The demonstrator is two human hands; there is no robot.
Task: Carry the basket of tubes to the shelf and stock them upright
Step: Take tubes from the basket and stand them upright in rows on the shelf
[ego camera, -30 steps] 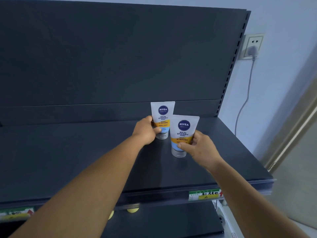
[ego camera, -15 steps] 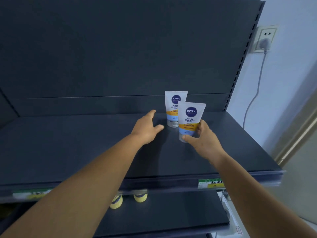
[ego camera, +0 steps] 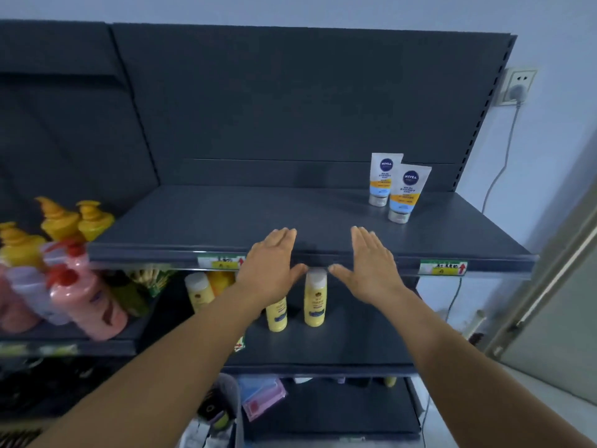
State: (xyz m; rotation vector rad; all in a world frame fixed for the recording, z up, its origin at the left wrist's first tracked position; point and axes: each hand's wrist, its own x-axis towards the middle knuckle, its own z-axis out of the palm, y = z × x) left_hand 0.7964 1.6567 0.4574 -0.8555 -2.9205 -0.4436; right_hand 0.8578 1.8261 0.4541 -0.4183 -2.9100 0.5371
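Two white tubes stand upright, cap down, on the dark top shelf (ego camera: 226, 215) at its right end: the rear tube (ego camera: 382, 177) near the back panel and the front tube (ego camera: 405, 192) just right of it and closer to me. My left hand (ego camera: 271, 266) and my right hand (ego camera: 371, 263) hover flat, fingers spread, at the shelf's front edge, well left of and below the tubes. Both hands hold nothing. Part of the grey basket (ego camera: 226, 412) shows at the bottom, beside my left forearm.
Yellow bottles (ego camera: 315, 299) stand on the shelf below, behind my hands. Pink and yellow pump bottles (ego camera: 80, 295) crowd the neighbouring shelf at left. Price tags (ego camera: 442, 266) sit on the shelf lip. A wall socket with a plugged cable (ego camera: 517, 88) is at right.
Both hands let go of the tubes and drew back toward me to the shelf's front edge. My view pulled back and tilted down, revealing lower shelves and the basket.
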